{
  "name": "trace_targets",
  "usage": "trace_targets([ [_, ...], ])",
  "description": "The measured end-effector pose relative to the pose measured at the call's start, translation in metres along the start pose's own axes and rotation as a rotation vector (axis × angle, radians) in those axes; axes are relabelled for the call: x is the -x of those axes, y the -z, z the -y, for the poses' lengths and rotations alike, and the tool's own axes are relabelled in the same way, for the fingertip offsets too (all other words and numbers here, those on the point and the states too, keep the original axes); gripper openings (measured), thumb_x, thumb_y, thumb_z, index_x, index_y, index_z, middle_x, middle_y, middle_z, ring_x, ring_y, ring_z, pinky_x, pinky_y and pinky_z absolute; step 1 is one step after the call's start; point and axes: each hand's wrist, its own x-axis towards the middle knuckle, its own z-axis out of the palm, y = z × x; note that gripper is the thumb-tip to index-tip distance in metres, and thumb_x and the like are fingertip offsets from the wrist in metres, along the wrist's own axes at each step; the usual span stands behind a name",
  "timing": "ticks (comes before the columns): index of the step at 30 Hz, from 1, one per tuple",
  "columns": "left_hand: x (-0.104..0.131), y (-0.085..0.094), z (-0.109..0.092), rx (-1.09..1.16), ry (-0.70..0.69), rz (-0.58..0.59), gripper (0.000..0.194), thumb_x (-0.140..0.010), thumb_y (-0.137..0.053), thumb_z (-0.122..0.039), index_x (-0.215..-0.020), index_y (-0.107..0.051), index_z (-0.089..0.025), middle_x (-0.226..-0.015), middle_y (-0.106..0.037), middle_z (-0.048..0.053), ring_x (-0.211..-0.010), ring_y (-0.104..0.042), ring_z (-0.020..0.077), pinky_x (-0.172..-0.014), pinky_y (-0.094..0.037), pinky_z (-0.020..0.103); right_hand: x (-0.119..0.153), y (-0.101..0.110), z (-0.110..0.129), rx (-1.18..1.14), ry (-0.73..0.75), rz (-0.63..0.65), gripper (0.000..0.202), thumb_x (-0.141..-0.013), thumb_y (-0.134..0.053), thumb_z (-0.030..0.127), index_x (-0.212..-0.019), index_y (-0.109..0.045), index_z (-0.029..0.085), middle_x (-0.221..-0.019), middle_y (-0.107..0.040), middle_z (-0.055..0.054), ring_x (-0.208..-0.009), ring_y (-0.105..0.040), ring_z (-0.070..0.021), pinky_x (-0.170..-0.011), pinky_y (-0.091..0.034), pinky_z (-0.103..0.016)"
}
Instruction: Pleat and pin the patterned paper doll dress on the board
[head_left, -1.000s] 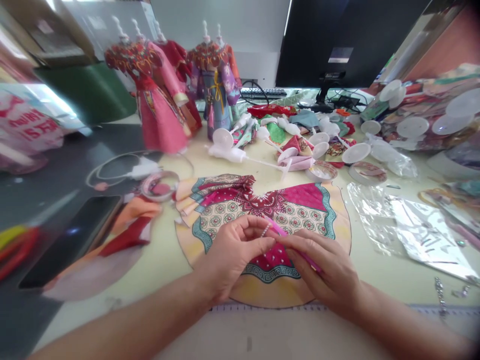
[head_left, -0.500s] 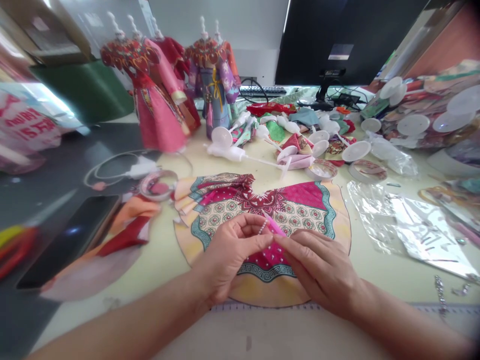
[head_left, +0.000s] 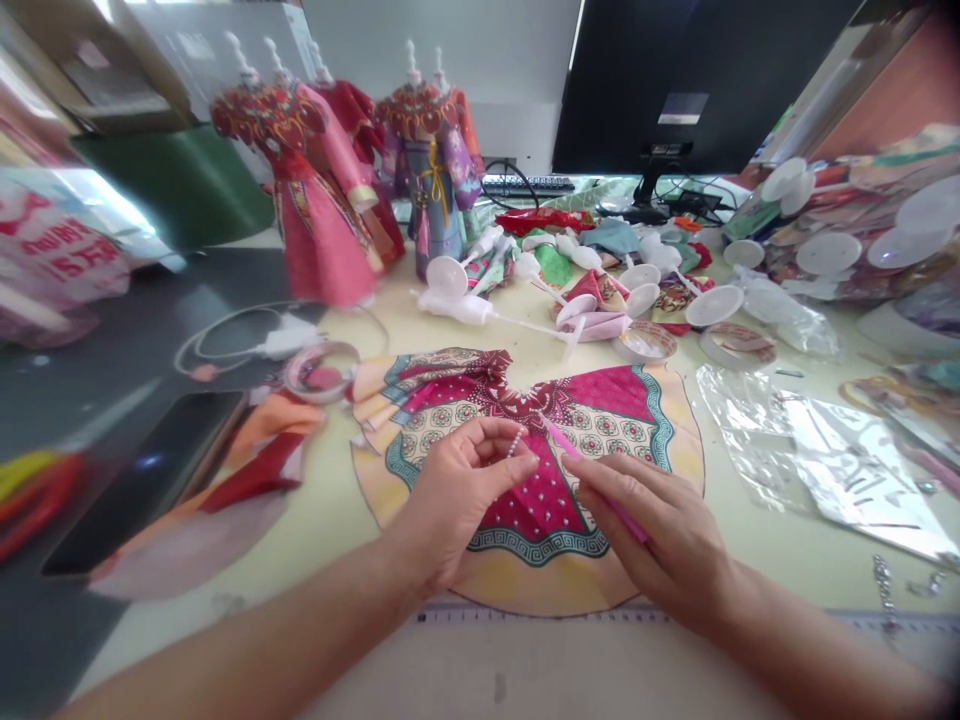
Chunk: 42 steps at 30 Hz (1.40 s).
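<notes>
A short strand of small pearly beads is pinched between the thumb and fingers of my left hand. My right hand is closed on a slim pink pen-like tool with a fine pale tip; its tip points up and left, apart from the beads. Under both hands lies a patterned fabric circle, magenta and cream with a teal wavy border and a yellow rim. It is open at the back, and its left side is gathered into folds.
A ruler lies along the fabric's front edge. At left are a phone, scissors and cloth scraps. Dressed doll forms stand behind. Tape rolls, white doll stands and clear plastic bags lie around.
My right hand has drawn slightly away from my left, so the pink tool shows more and the hands are apart. The bead strand stays in my left hand. The view has shifted slightly.
</notes>
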Motion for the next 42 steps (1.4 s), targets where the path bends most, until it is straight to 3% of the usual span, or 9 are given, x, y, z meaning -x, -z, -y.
trace_targets([
  [4,-0.004,0.002,0.000,-0.015,-0.051,-0.046,0.023,-0.068,-0.072,-0.020,-0.085,-0.058,-0.017,-0.076,-0.058,-0.001,-0.072,-0.053,0.0081,-0.067,-0.043,0.019,-0.001,0.007,0.003,-0.022,0.025,-0.041,0.030,-0.084,-0.049,0.008,-0.113,-0.054,0.014,-0.084,-0.055,-0.006,-0.070,-0.053,-0.0136,-0.059,-0.046,-0.027],
  [15,-0.006,0.002,-0.002,-0.072,-0.094,-0.106,0.022,-0.066,-0.071,-0.019,-0.084,-0.059,-0.017,-0.077,-0.057,-0.001,-0.071,-0.052,0.0083,-0.068,-0.043,0.020,-0.003,0.012,0.007,-0.110,0.126,-0.062,0.023,-0.081,-0.048,0.006,-0.102,-0.055,0.013,-0.076,-0.057,-0.005,-0.076,-0.057,-0.0170,-0.065,-0.051,-0.032],
  [42,-0.008,0.004,0.002,-0.108,-0.103,-0.073,0.019,-0.069,-0.069,-0.020,-0.085,-0.059,-0.017,-0.077,-0.058,-0.001,-0.074,-0.053,0.0084,-0.069,-0.043,0.020,-0.002,0.010,0.006,-0.084,0.131,-0.017,0.022,-0.081,-0.049,0.005,-0.101,-0.055,0.013,-0.079,-0.057,-0.006,-0.078,-0.055,-0.0168,-0.066,-0.050,-0.032],
])
